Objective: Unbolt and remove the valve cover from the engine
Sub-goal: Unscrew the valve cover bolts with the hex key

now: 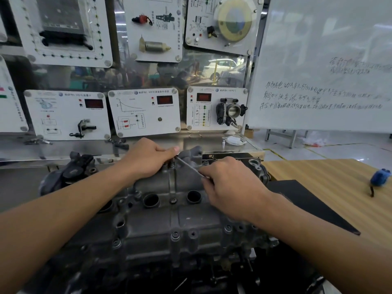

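As left hand (146, 158) pinches wrench (188, 167), right hand (231, 185) grips.

A mirrored metal display wall (148, 75) stands behind the work area and carries white training panels (144, 112). Several have red digital readouts, and one holds a throttle body (231, 111). Below them runs a steel shelf (203, 143) with a white cable (234, 141) lying on it. To the right, a whiteboard (318, 60) with handwritten lines stands on grey legs (293, 137). The glossy pale floor (343, 149) has a yellow line (314, 152). A wood-grain bench (328, 177) holds a black mat (307, 200) and a small blue object (380, 177).
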Available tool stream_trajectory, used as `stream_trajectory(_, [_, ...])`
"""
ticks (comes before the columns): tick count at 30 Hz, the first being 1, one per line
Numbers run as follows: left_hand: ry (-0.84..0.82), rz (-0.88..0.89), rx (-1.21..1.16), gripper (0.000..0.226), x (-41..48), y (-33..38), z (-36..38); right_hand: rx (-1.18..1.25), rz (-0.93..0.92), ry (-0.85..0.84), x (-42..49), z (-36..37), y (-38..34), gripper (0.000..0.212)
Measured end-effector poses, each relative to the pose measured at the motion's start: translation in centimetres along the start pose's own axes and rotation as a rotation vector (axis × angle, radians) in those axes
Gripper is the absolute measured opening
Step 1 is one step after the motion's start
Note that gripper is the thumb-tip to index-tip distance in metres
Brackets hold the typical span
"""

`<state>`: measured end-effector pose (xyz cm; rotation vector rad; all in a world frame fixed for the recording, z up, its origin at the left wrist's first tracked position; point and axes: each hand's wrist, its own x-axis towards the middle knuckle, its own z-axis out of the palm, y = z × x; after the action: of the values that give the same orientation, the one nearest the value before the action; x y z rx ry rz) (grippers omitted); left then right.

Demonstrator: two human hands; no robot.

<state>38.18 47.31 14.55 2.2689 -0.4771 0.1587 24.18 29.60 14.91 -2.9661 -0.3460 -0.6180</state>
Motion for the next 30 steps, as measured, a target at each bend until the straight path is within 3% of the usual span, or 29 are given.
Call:
stream_trajectory(11, [-0.056,-0.096,-0.092,0.030,0.5,0.7,-0.4,0.009,-0.081,-0.012,0.9,-0.7,1.9,0.023])
stream_trajectory(30, [-0.009,-0.096,-0.110,0.039,0.1,0.9,0.0,-0.017,-0.112,-0.015,2.5,-2.1,4.0,0.029])
